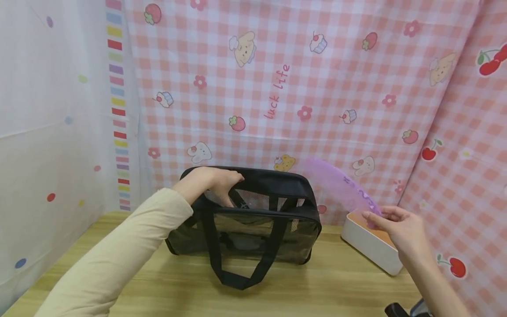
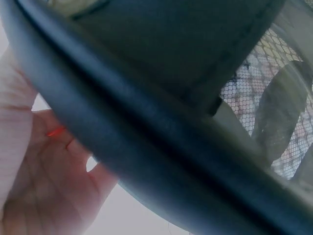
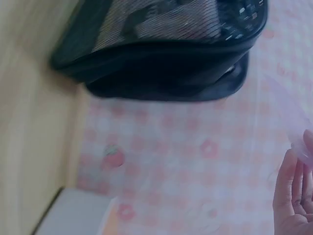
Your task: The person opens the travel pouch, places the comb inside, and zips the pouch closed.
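A black bag [image 1: 253, 235] with see-through and mesh panels stands on the table, its top unzipped and its front handle hanging down. At the left end of the opening my left hand [image 1: 218, 181] grips the rim. The left wrist view shows that palm beside the thick dark rim [image 2: 146, 132], which hides some fingers. My right hand [image 1: 402, 226] pinches one end of a thin, translucent purple comb [image 1: 344, 185] with a curved edge and dark markings. The comb slants up and left, apart from the bag. Its finer detail is blurred.
A white box [image 1: 372, 248] with an orange inside sits right of the bag, below my right hand. A dark object [image 1: 396, 309] lies partly in view at the bottom right. Patterned cloth [image 1: 293, 88] hangs right behind the wooden table [image 1: 328, 286].
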Action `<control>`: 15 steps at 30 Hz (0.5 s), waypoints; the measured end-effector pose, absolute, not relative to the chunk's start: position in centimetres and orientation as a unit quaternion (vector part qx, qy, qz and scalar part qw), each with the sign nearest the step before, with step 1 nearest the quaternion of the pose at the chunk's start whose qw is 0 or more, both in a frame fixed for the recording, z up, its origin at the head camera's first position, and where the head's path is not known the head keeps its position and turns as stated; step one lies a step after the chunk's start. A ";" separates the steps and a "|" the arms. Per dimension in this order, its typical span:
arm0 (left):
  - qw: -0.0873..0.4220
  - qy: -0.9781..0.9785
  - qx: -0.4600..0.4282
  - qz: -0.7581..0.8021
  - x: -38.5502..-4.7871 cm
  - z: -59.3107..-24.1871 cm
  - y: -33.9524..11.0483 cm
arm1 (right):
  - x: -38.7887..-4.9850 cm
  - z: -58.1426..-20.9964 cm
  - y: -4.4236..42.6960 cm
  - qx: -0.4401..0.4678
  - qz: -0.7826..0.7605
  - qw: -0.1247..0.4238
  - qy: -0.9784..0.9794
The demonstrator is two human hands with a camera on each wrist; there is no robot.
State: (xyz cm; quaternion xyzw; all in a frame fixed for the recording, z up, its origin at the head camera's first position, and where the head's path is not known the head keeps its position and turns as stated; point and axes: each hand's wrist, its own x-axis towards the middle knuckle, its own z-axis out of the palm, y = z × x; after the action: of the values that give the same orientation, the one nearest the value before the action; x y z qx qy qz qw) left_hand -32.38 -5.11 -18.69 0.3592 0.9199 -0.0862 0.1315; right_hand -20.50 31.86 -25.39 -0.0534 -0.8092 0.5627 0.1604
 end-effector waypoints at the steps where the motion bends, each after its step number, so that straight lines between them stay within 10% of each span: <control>1: 0.131 0.920 0.359 -0.086 -32.3 -18.7 -5.2 | -20.7 -24.8 31.3 -0.043 0.545 0.157 -0.822; 15: 0.129 0.918 0.358 -0.113 -32.2 -18.4 -4.9 | -25.0 -21.8 25.0 0.042 0.486 0.094 -0.868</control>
State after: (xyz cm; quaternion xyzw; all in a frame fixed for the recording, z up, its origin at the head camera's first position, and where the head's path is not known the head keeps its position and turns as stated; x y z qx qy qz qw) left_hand -32.25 -4.91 -18.45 0.3576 0.9180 -0.1129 0.1292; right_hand -25.00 25.01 -21.79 0.0419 -0.8678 0.4861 0.0940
